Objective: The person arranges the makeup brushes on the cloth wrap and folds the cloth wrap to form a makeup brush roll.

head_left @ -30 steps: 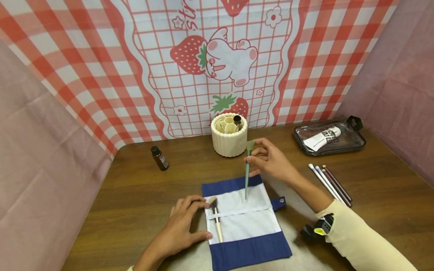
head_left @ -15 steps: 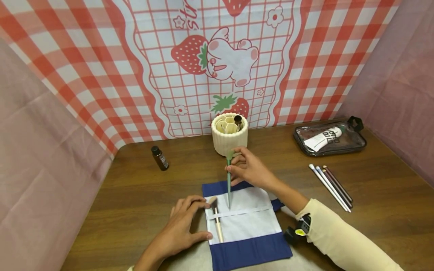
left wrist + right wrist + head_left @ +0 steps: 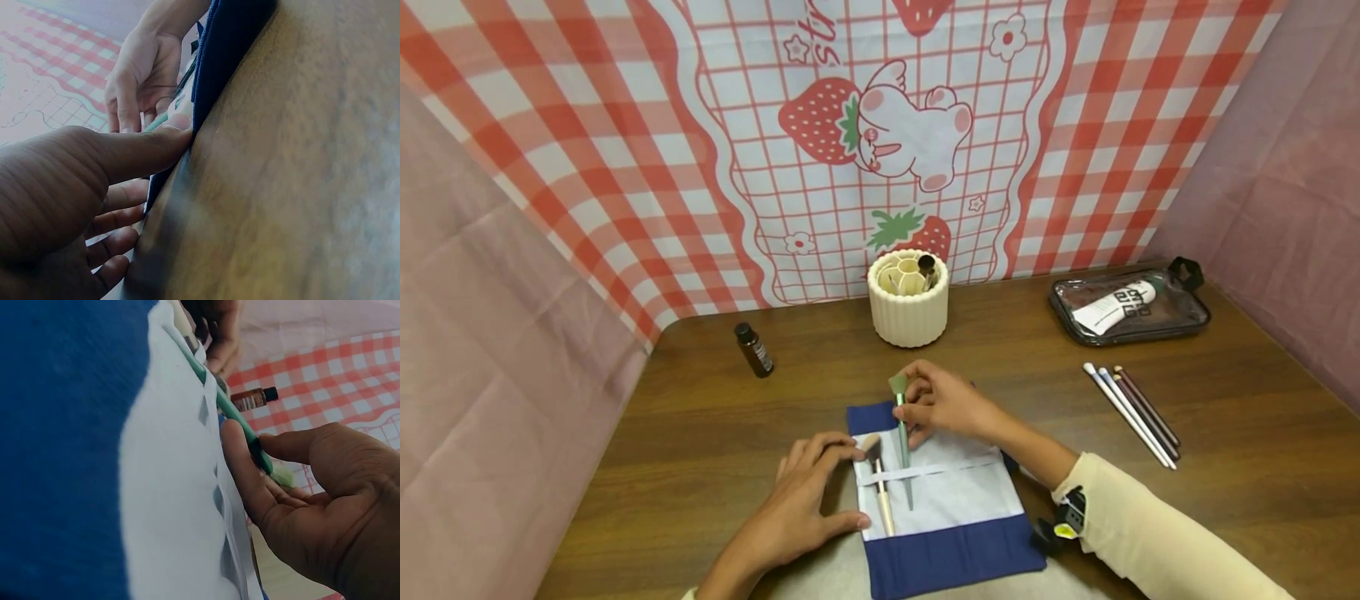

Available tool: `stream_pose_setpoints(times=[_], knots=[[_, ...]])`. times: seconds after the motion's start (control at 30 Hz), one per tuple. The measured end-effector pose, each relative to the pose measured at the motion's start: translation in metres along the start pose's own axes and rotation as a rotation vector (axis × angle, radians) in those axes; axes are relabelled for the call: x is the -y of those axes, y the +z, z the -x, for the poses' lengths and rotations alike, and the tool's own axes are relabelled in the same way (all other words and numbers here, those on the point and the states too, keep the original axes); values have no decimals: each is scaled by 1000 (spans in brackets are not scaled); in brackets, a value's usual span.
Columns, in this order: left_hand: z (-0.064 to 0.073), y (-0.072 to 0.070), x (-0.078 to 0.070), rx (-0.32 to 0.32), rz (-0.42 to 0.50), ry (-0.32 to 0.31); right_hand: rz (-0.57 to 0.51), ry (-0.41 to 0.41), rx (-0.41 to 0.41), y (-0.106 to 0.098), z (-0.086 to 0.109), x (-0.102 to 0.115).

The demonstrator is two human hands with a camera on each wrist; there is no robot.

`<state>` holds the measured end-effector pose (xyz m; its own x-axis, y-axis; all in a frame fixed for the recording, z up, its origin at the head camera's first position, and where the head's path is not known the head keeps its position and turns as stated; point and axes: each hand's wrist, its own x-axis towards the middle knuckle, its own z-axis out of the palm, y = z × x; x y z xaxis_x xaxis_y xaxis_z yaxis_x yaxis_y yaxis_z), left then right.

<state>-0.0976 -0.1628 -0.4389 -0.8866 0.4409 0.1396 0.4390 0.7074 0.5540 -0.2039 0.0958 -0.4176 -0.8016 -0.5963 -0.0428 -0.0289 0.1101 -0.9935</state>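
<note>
My right hand (image 3: 951, 407) pinches a green makeup brush (image 3: 903, 437) just below its bristles, thumb against fingers. In the right wrist view the green handle (image 3: 232, 411) runs under the white elastic band (image 3: 228, 531); its tapered tip comes out on the near side. Below lies an unrolled brush roll (image 3: 955, 557), navy with a white lining. A makeup brush with a pale handle (image 3: 884, 504) sits under the band at the roll's left side. My left hand (image 3: 805, 492) rests along that left edge, thumb (image 3: 150, 150) and fingertips touching the fabric.
A cream ribbed holder (image 3: 910, 321) with a few brushes stands behind the roll. To its left is a small dark bottle (image 3: 753, 351). Several slim brushes (image 3: 1131, 417) lie at the right, below a clear pouch (image 3: 1086, 333) containing a white tube (image 3: 1112, 308).
My right hand has carried the green brush leftward and then down toward me, and its handle has slid beneath the elastic band. The left hand has stayed in place.
</note>
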Motion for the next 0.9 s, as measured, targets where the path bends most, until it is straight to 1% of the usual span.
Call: stream_pose_setpoints(times=[0.23, 0.47, 0.57, 0.7, 0.9], knots=[[0, 1, 0, -3, -1, 3, 94, 41, 56, 5, 10, -1], [0, 2, -1, -7, -4, 7, 213, 50, 42, 7, 16, -2], [0, 2, 0, -8, -4, 7, 248, 53, 46, 7, 18, -2], [0, 3, 0, -6, -6, 9, 330, 33, 63, 7, 20, -3], [1, 3, 0, -5, -6, 8, 494, -14, 74, 8, 23, -4]])
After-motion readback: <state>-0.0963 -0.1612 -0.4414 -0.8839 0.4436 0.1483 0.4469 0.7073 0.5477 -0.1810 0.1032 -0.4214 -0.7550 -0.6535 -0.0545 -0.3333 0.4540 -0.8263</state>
